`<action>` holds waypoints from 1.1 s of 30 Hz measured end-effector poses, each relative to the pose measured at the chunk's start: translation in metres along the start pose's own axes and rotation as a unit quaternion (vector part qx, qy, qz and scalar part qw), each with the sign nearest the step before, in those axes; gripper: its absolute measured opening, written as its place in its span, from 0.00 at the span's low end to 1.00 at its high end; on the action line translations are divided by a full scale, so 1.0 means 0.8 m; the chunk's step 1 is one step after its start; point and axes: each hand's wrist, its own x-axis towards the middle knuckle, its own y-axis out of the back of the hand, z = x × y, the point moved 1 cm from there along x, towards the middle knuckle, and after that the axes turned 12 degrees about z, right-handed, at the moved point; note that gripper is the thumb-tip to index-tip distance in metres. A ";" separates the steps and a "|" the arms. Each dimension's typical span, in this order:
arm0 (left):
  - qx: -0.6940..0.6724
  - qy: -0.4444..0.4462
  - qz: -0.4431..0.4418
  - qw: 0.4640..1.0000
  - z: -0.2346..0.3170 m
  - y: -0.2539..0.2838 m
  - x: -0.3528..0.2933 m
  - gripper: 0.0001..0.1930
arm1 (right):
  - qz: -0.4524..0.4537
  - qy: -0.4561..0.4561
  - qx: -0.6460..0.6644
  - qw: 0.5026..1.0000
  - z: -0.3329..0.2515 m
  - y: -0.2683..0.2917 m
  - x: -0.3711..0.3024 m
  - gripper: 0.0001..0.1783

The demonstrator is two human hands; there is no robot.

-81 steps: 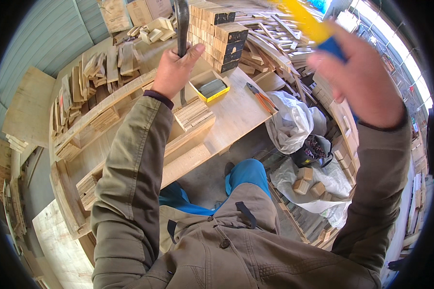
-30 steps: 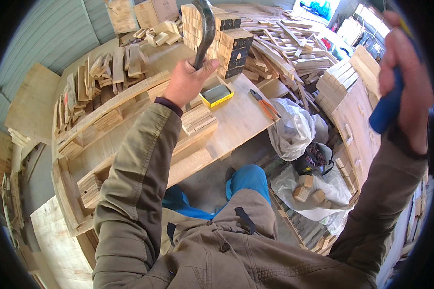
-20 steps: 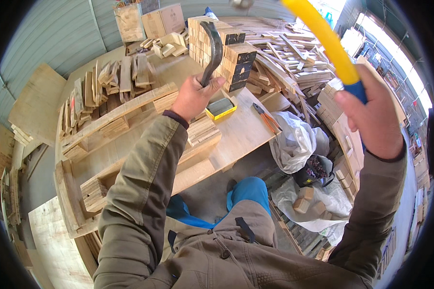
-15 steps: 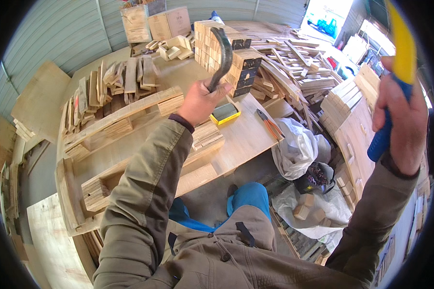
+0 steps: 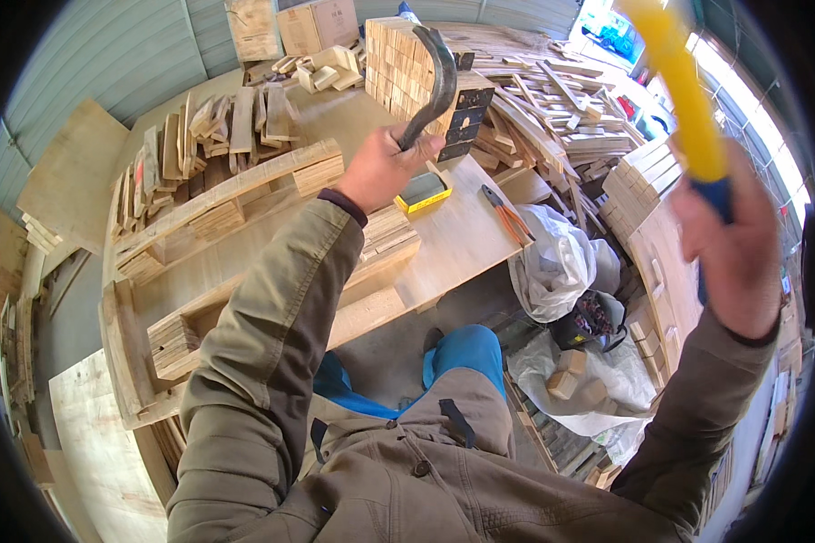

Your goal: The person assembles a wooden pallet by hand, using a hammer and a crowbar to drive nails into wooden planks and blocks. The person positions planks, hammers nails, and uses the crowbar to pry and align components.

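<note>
My left hand (image 5: 385, 167) is closed around a dark curved pry bar (image 5: 441, 81), whose bent end rises in front of a stack of wood blocks (image 5: 397, 68) with black-marked sides. Raised at the right, my right hand (image 5: 733, 240) grips a hammer (image 5: 684, 90) with a yellow shaft and blue handle. The hammer's head is beyond the top of the picture, and the shaft is blurred. Just past my left wrist, a small yellow box (image 5: 424, 197) with a grey piece inside sits on the wooden bench (image 5: 453, 249). Orange-handled pliers (image 5: 507, 217) lie near the bench's right edge.
Frames of nailed boards (image 5: 226, 195) and upright offcuts (image 5: 244, 118) cover the bench's left side. Loose wood strips (image 5: 552, 118) pile up at the back right. White sacks (image 5: 557, 262) and a dark bag (image 5: 589, 321) stand to the right of my legs.
My right hand has swung the hammer leftward, with its shaft now tilting left. The left hand with the pry bar has shifted slightly right and the bar's upper end leans further right.
</note>
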 end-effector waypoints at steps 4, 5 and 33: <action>0.003 -0.006 0.011 1.000 -0.003 0.003 -0.001 0.19 | 0.085 0.150 -0.004 0.985 -0.031 0.021 0.048 0.22; 0.009 -0.003 0.011 1.000 -0.003 0.003 -0.002 0.19 | 0.098 0.224 0.060 0.968 -0.036 0.019 0.056 0.20; -0.016 0.002 -0.004 1.000 -0.005 -0.001 -0.004 0.18 | -0.034 0.059 -0.066 0.995 0.025 -0.041 -0.030 0.28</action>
